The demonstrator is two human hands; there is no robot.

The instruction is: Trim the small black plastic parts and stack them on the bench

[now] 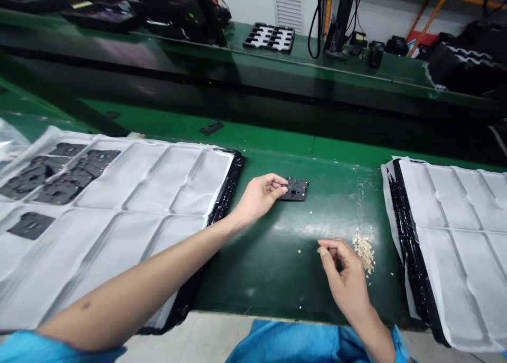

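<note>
My left hand [260,196] reaches across the green bench and pinches the left edge of a small black plastic part [294,189] lying flat on the surface. My right hand [344,270] hovers lower right with fingers curled in a pinch; what it holds, if anything, is too small to make out. A little heap of pale scraps [364,249] lies just right of that hand.
A black tray lined with white sheet [158,183] on the left holds several black parts [59,178]. A similar lined tray [455,225] sits at the right. Beyond runs a raised green shelf [253,67] with a tray of parts [270,37], cables and equipment.
</note>
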